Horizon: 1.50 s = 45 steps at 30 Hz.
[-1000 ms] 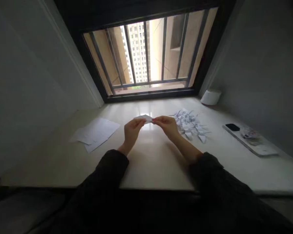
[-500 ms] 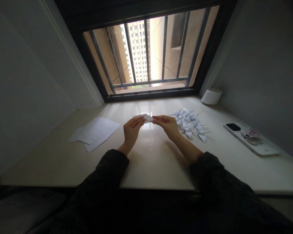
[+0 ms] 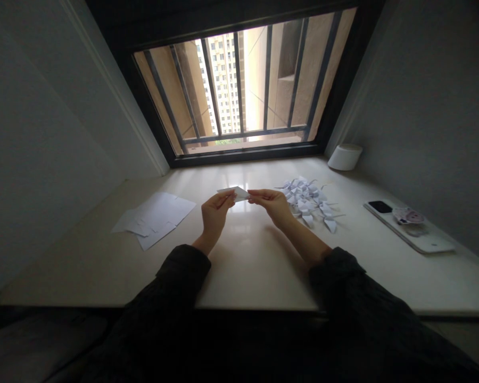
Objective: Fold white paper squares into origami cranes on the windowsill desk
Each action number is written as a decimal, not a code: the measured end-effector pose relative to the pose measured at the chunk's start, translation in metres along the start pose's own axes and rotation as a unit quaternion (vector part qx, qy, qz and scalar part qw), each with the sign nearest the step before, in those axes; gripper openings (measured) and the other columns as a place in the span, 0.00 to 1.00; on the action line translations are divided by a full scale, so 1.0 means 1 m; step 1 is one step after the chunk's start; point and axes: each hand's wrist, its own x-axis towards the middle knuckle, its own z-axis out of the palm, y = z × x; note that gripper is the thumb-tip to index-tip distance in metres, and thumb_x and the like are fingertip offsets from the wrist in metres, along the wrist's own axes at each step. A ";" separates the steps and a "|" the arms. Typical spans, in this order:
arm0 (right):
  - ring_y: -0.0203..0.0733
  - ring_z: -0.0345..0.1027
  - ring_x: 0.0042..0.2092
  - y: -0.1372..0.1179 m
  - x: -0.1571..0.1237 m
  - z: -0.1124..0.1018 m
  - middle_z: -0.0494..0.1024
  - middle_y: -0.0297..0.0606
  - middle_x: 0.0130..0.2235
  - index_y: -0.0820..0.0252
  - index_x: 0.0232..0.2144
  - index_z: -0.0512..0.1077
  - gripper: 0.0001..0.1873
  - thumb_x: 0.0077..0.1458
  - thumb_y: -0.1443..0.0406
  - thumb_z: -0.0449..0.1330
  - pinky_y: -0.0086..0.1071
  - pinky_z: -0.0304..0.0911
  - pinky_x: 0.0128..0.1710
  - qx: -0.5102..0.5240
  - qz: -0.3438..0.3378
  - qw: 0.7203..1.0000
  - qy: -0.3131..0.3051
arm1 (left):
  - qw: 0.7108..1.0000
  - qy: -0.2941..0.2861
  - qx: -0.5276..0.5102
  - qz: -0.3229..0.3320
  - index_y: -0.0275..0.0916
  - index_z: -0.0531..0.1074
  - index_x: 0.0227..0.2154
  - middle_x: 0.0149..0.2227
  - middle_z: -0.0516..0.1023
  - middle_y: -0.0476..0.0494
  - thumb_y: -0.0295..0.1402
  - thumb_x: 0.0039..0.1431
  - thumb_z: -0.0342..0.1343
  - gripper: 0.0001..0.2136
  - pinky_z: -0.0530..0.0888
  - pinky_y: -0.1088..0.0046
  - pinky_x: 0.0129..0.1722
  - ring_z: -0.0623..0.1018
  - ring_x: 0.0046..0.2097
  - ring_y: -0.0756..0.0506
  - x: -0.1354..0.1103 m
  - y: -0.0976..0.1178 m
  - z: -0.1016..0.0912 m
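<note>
Folded paper (image 3: 241,192) is small and white, and it sits between two bare hands. The left hand (image 3: 214,208) pinches its left side. The right hand (image 3: 272,203) pinches its right end, so both hands are gripping the same piece. The paper is over the middle of a shiny, pale ledge (image 3: 251,276). I cannot tell if its underside touches the ledge.

Dark sleeves (image 3: 183,268) cover both arms, up to near the wrists. Just beyond the right hand is a pile of little folded white paper shapes (image 3: 303,199), with thin, pointy bits sticking out. Flat white sheets (image 3: 165,213) lie on the left, overlapping each other. Far to the right lies a white phone (image 3: 431,243) with a round pink and white piece (image 3: 410,215) on its back. Near the back right corner stands a white, round tub (image 3: 344,158). Behind everything is a dark-framed window (image 3: 243,156) with bars (image 3: 267,80) outside.
</note>
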 end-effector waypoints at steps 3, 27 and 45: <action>0.40 0.73 0.30 -0.001 0.000 0.000 0.81 0.36 0.28 0.54 0.30 0.80 0.16 0.32 0.59 0.72 0.39 0.68 0.40 -0.006 0.003 1.000 0.002 | 1.000 0.004 -0.004 -0.005 0.39 0.78 0.34 0.38 0.81 0.43 0.38 0.46 0.64 0.12 0.77 0.70 0.35 0.79 0.36 0.47 0.000 0.000 0.001; 0.41 0.74 0.32 -0.002 -0.003 0.003 0.81 0.39 0.29 0.58 0.31 0.79 0.19 0.40 0.51 0.66 0.32 0.62 0.31 -0.126 0.017 0.991 -0.027 | 1.000 -0.004 0.002 -0.002 0.38 0.77 0.35 0.34 0.81 0.44 0.38 0.47 0.64 0.13 0.76 0.70 0.36 0.79 0.36 0.47 0.000 0.000 0.000; 0.42 0.73 0.31 0.003 -0.007 0.004 0.80 0.39 0.26 0.58 0.24 0.79 0.16 0.40 0.52 0.67 0.33 0.65 0.34 -0.132 -0.015 0.991 -0.014 | 0.998 -0.063 -0.018 -0.024 0.41 0.60 0.43 0.27 0.80 0.48 0.35 0.43 0.67 0.25 0.74 0.69 0.36 0.79 0.30 0.48 -0.005 0.003 0.002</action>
